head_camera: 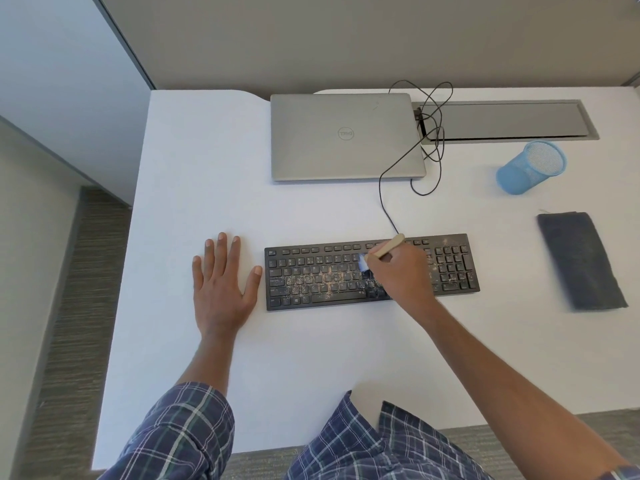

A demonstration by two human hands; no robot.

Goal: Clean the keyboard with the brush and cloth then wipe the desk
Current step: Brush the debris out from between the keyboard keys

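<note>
A black keyboard [311, 271] lies across the middle of the white desk [311, 358], with brown crumbs scattered over its keys. My right hand [401, 271] grips a small brush [389, 244] by its wooden handle, and the pale bristles touch the keys near the keyboard's centre. My left hand [221, 278] rests flat on the desk just left of the keyboard, fingers spread. A dark folded cloth [581, 261] lies on the desk to the right of the keyboard, untouched.
A shut silver laptop [346, 136] sits behind the keyboard. A black cable [384, 188] loops from the keyboard to a grey cable tray [519, 121] set in the desk. A blue mesh cup [530, 168] lies tipped at the right.
</note>
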